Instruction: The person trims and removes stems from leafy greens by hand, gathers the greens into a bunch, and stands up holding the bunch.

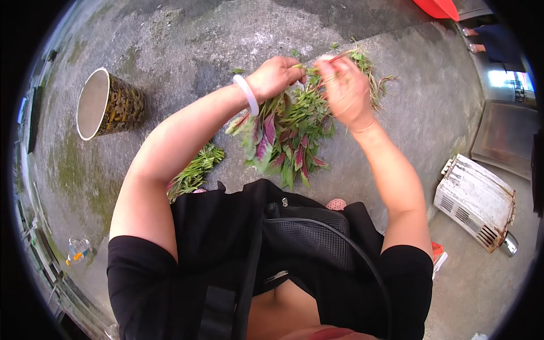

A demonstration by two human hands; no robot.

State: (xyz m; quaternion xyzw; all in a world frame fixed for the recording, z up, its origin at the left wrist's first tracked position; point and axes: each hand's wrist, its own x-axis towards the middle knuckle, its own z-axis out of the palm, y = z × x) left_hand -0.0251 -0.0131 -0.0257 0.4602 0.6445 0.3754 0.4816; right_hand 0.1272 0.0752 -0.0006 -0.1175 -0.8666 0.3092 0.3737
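My left hand (pixel 276 77), wearing a pale bracelet (pixel 246 95) at the wrist, is closed on a bunch of amaranth (pixel 265 139). Its purple and green leaves hang below the fingers. Close by on the right, my right hand (pixel 347 93) pinches the reddish stem ends, and its fingers are somewhat blurred. Beneath and between both hands lies a loose pile of amaranth (pixel 300 148) on the concrete. Thin roots and stems (pixel 377 85) stick out beyond my right hand. A separate heap of green stems (pixel 199 169) lies under my left forearm.
A patterned bin (pixel 122 106) stands to the left on the concrete ground (pixel 181 51). At the right sits a rusty white metal box (pixel 476 195). A red basin (pixel 439 8) shows at the top right, and a clear plastic bottle (pixel 79 249) lies at lower left.
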